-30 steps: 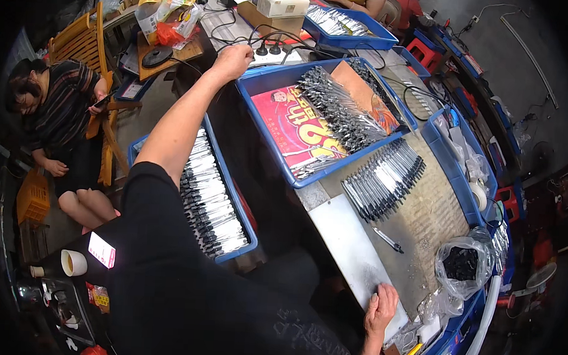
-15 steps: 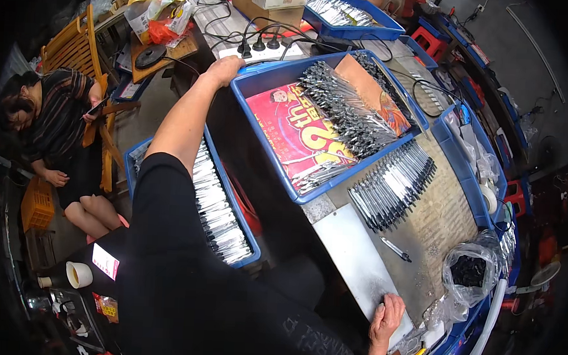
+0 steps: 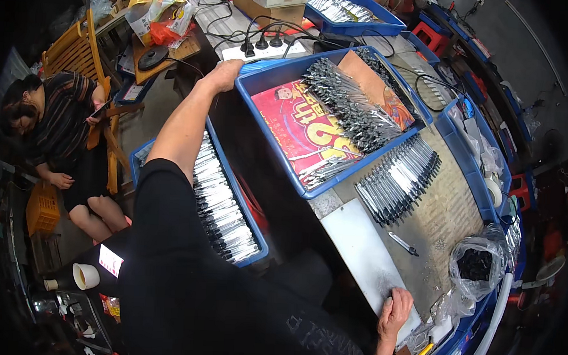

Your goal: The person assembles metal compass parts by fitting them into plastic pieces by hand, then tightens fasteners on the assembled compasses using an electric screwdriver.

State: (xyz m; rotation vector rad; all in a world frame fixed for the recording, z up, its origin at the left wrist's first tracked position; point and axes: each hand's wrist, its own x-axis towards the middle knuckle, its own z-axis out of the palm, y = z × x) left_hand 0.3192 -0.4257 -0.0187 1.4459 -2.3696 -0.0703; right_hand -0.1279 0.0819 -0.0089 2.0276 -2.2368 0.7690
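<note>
Workbench [image 3: 453,189] crowded, a stiff tray [image 3: 335,179], likely pen-heavy [image 3: 342,100], wants opposite rims gripped: left hand [image 3: 222,76] curls at its corner (hold unclear from here), right hand [image 3: 396,312] rests half-open, seemingly empty, on board [image 3: 362,252].

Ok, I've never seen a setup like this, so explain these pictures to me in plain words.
There is no machine here, just a person's two bare hands. One fisheye camera worn on the head looks down, so picture left is the person's left, and straight edges bend near the rim.

The left hand is at the upper-left corner of a blue tray holding a pile of pens; whether it grips the tray is hard to tell. The right hand rests on a pale flat board, with no held object visible.

On the worktop lie a row of pens and a single pen. A clear bag of black pieces sits to their right.
</note>
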